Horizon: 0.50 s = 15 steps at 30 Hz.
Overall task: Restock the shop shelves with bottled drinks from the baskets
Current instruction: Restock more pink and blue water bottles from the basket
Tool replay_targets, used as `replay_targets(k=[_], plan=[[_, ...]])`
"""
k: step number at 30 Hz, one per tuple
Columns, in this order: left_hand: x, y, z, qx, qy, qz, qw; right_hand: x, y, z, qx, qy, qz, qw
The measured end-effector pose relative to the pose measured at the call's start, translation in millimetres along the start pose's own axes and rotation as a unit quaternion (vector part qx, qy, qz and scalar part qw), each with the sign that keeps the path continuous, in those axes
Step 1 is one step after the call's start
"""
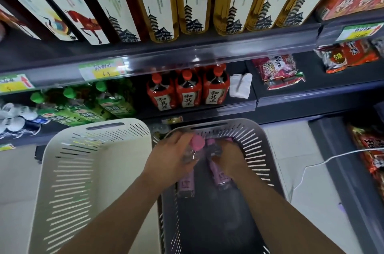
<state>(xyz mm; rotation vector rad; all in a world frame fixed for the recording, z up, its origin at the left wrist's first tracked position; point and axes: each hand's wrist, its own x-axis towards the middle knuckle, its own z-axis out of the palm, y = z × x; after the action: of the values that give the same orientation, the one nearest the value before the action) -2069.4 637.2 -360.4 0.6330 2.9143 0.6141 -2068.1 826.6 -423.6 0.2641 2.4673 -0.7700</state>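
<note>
head | left hand (167, 159), right hand (231, 162) hold pink bottles (186, 183) | in grey basket (256, 149)

Both hands down in the grey basket (259, 149), a bottle in each.
L hand (166, 158) grips a pink-capped bottle (186, 183), R hand (232, 160) holds a purple-label bottle (217, 171) just beside it; white basket (62, 170) sits to the left, red-capped bottles (188, 92) on shelf (207, 111) behind.

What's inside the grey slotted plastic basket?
At least two clear bottles with pink caps and purple labels: one in the left hand, one in the right hand. The hands hide their shoulders and anything beneath.
</note>
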Motion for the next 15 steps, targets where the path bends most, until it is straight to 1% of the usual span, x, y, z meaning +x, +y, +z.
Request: replay_targets(k=[3,6,8,9,11,13,15], plan=[[-7.9,-7.1,13.9,0.015,-0.006,0.023,1.000,17.5,-0.7,18.8,-0.112,-0.009,0.014,0.994],[-8.6,-11.4,22.7,0.025,0.020,0.034,0.999,26.8,2.2,36.2,-0.187,-0.003,0.040,0.982],[-8.0,-9.7,23.5,0.011,0.034,0.030,0.999,28.5,3.7,45.2,-0.243,0.008,0.024,0.970],[-8.3,-8.6,23.4,0.012,0.040,0.027,0.999,28.9,4.7,48.5,-0.248,0.014,0.017,0.968],[-9.5,-7.4,23.5,0.023,0.049,0.026,0.998,27.3,4.7,49.6,-0.226,0.030,0.025,0.973],[-10.6,-7.1,22.6,0.011,0.041,0.025,0.999,23.2,3.0,46.6,-0.178,0.029,0.030,0.983],[-10.7,-7.1,21.1,-0.003,0.026,0.019,0.999,15.6,2.5,40.2,-0.112,0.011,0.045,0.993]])
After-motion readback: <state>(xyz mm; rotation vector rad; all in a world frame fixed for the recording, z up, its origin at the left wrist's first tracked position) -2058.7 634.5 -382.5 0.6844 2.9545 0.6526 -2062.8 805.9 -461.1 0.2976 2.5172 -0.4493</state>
